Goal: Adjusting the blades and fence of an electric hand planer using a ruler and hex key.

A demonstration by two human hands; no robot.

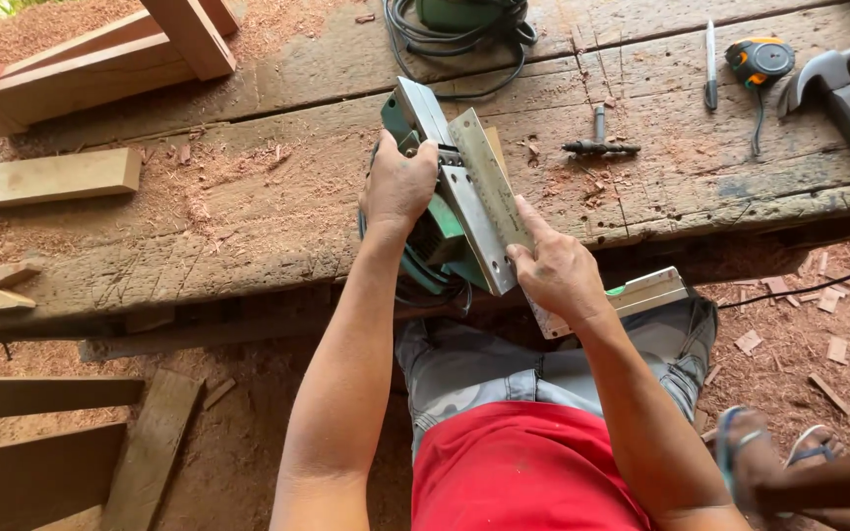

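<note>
Far left: one loose board (46, 179) on the sawdust-covered workbench (248, 226), one wooden frame (91, 54) above it.

Centre: one green electric planer (445, 187), flipped sole-up on the bench's near edge. Long axis runs from upper left, away from the person, down right toward the lap.

Left hand (400, 182) is clamped over the planer's left side, fingers wrapped on the body. Right hand (555, 270) presses flat, fingers together, on one steel square (504, 197) laid along the sole, its other leg (641, 293) sticking out right past the wrist. Both hands touch the planer, left at the far end, right at the near end.

Right of that, on the bench, well apart from either hand: one T-handled wrench (599, 143), one pen (710, 64), one tape measure (759, 59), one hammer (843, 93).
</note>
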